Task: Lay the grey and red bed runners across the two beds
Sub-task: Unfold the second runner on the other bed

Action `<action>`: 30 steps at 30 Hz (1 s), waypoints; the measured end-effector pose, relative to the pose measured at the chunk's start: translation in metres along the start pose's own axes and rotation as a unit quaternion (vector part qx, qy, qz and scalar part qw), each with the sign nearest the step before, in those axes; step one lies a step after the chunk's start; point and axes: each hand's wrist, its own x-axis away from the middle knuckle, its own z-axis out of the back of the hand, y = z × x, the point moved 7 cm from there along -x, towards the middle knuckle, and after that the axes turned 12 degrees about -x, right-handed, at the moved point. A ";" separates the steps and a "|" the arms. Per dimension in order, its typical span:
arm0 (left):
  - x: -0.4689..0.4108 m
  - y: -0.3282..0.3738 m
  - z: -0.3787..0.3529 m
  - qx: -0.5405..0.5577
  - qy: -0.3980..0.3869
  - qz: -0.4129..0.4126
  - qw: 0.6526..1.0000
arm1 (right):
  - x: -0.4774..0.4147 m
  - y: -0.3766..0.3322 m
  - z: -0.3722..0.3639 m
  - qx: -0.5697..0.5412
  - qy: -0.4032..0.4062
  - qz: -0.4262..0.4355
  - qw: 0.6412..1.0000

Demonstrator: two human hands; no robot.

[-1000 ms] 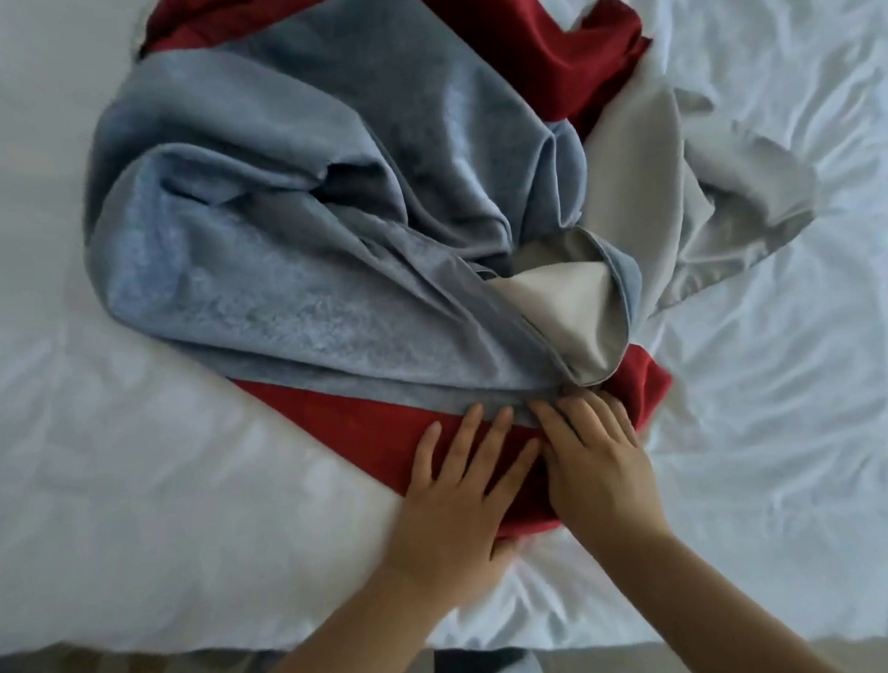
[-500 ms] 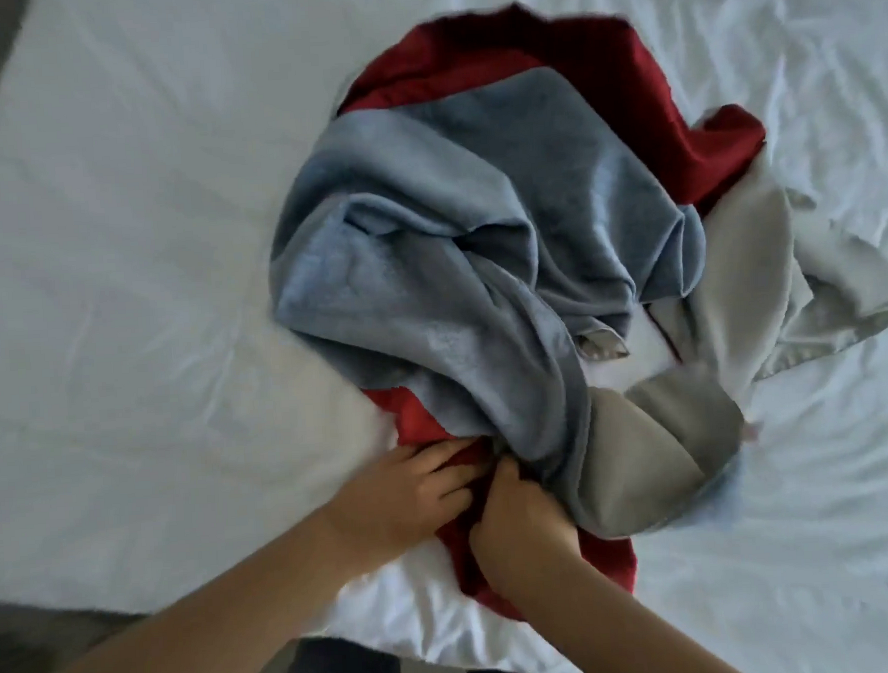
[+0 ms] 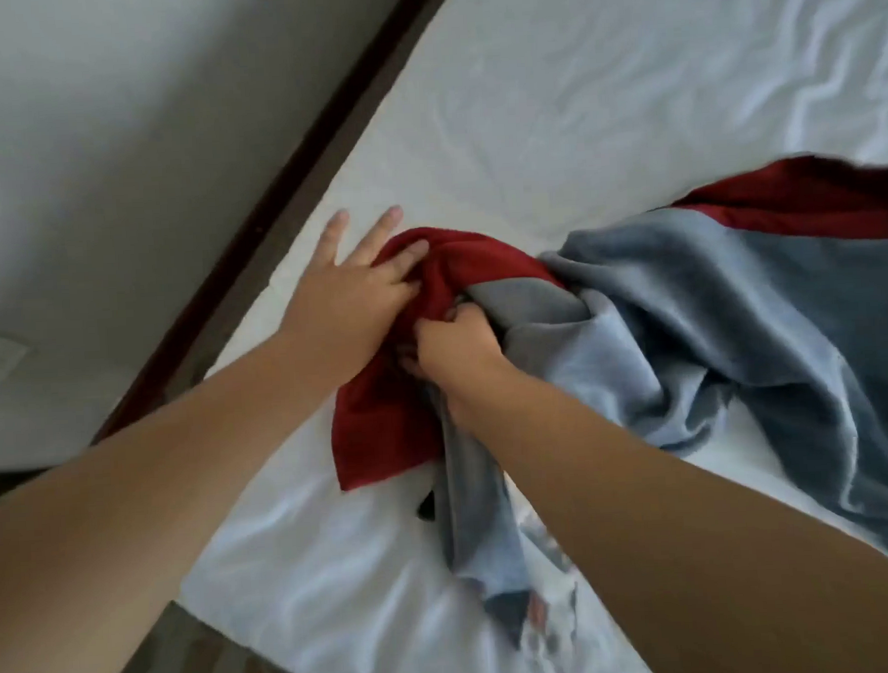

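So both hands are buried in the same bunch of fabric near the corner of the bed, and the whole tangle trails off from there toward about 3 o'clock. Left hand has its thumb-side fingers pinched into the end of the red runner with the outer two fingers sticking out straight onto the sheet; right hand is a closed fist just beside it, clamped on the spot where red meets the grey runner. The hands are practically touching, the left one a bit further out at roughly 11 o'clock from the right. That's the bit that matters imo: the long axis of both runners runs from the hands out to the right and the far edge of frame, so the bulk is all on the right hand's side, and whatever gets pulled next has to go away from that heap to open the strip out. The grey one looks soft and plushy with a slight sheen, heaped in fat folds, and a tail of it hangs over the near edge of the mattress around 6 o'clock. Red looks thinner and matte and sits partly under the grey, peeking out again at about 2 o'clock. White sheet is wrinkly, dark bed frame along the left. Nothing's laid flat yet, early days.
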 end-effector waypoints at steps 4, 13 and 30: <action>-0.009 -0.055 0.000 0.033 -0.057 0.183 0.981 | -0.010 -0.028 -0.014 -0.080 -0.006 0.118 0.990; 0.012 0.113 0.033 0.263 0.080 0.130 0.953 | 0.068 -0.023 0.101 0.206 0.013 0.490 0.847; -0.076 0.377 0.119 0.106 0.049 -0.109 0.987 | 0.113 0.045 0.418 0.515 0.192 0.323 0.770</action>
